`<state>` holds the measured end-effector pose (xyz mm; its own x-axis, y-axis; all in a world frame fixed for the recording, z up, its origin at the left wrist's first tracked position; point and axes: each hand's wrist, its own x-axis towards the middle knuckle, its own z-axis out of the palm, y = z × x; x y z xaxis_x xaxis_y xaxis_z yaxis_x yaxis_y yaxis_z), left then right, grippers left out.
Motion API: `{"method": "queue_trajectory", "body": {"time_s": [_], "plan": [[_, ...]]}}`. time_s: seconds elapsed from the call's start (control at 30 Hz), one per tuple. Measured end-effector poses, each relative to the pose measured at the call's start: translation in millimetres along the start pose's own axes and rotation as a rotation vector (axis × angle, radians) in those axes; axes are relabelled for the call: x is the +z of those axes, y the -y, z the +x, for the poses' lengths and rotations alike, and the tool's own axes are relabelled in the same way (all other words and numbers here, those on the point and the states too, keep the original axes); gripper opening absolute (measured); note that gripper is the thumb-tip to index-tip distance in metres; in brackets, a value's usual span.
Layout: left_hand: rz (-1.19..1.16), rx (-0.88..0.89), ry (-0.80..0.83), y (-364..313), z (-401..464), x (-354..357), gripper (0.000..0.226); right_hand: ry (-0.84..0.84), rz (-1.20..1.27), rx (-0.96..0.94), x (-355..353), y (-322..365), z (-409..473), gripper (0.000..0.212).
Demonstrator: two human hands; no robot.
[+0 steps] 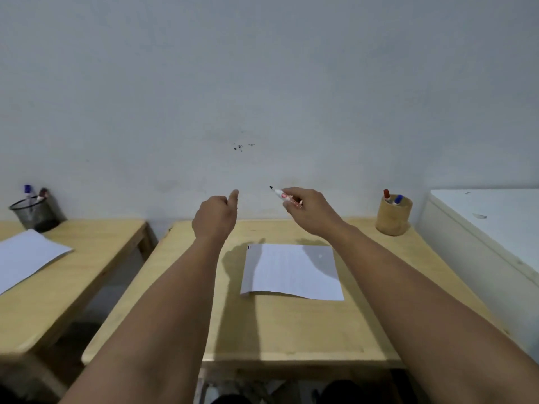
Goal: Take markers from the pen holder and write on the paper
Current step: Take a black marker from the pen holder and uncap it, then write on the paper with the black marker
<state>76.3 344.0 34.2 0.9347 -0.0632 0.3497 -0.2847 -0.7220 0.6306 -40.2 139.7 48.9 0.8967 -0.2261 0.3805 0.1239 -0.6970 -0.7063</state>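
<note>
Holding: right hand (309,212) grips an uncapped marker (285,196), its fingers (291,205) closed round the barrel; black tip points up and left, raised above the desk (291,330).
Marker: white barrel with red print, well above the paper (291,272), touching nothing but the hand.
Left hand (214,218): raised beside the right, loosely curled, thumb sticking up; whether it has anything inside, I cannot tell.
Gap: the two hands are near each other but apart, the marker tip between them.
Paper: white sheet lying flat on the middle of the desk, below the hands, partly shaded by them; a small dark mark at its far left corner.
Holder (393,217): round wooden cup at the far right corner of the desk, with a red-capped and a blue-capped marker standing in it.
Second desk (58,287): to the left, carrying another sheet (26,255) and a mesh cup (36,212) with pens.
Wall (262,83): pale, with a few dark specks.
Right edge: a white cabinet (495,228) beside the desk.
</note>
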Motion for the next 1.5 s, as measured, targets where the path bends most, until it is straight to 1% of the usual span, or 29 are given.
{"method": "queue_trajectory", "body": {"time_s": [0.07,0.17,0.2,0.3,0.37,0.4,0.47,0.57,0.67,0.73,0.8,0.87,0.93,1.0,1.07,1.13,1.2,1.27,1.33,1.43,1.5], "plan": [[0.149,0.042,0.019,22,2,8,0.062,-0.032,0.185,0.100,5,-6,5,0.031],[0.351,0.108,0.076,51,0,25,0.052,-0.051,0.475,0.258,15,-14,14,0.022],[0.399,0.119,0.108,61,-1,32,0.049,-0.052,0.566,0.315,20,-17,16,0.025],[0.525,0.171,0.190,85,-2,53,0.043,-0.079,0.829,0.446,30,-28,23,0.042],[0.565,0.193,0.217,95,-3,65,0.041,-0.110,0.892,0.467,36,-36,24,0.045],[0.562,0.191,0.221,99,-4,69,0.040,-0.127,0.873,0.458,40,-39,25,0.042],[0.534,0.174,0.219,103,-2,73,0.040,-0.160,0.739,0.415,53,-46,23,0.028],[0.474,0.155,0.226,106,-2,71,0.048,-0.175,0.371,0.299,78,-51,14,0.016],[0.397,0.118,0.214,102,-9,62,0.056,-0.105,-0.014,0.181,94,-44,-6,0.022],[0.365,0.120,0.196,100,-17,55,0.055,-0.043,-0.173,0.110,101,-39,-21,0.025],[0.335,0.133,0.141,101,-27,47,0.052,0.018,-0.294,0.064,106,-37,-37,0.028],[0.332,0.206,0.071,103,-40,39,0.048,0.115,-0.381,0.057,109,-37,-49,0.035],[0.316,0.367,0.030,106,-54,34,0.045,0.231,-0.439,0.056,111,-42,-58,0.042],[0.249,0.540,0.034,104,-73,28,0.044,0.309,-0.435,0.058,110,-47,-70,0.043],[0.182,0.627,0.153,101,-87,25,0.045,0.317,-0.379,0.038,107,-52,-78,0.040],[0.173,0.616,0.309,101,-95,25,0.057,0.309,-0.347,0.013,101,-54,-81,0.038],[0.233,0.579,0.428,104,-98,23,0.071,0.323,-0.346,0.005,97,-53,-80,0.039],[0.274,0.565,0.487,109,-101,25,0.069,0.314,-0.338,0.023,97,-50,-76,0.040],[0.247,0.530,0.497,114,-104,27,0.066,0.187,-0.216,0.050,99,-45,-71,0.032],[0.205,0.498,0.480,117,-104,30,0.069,-0.083,0.227,0.185,104,-34,-55,0.021],[0.202,0.499,0.483,118,-103,32,0.070,-0.170,0.404,0.296,108,-27,-38,0.021]]}}
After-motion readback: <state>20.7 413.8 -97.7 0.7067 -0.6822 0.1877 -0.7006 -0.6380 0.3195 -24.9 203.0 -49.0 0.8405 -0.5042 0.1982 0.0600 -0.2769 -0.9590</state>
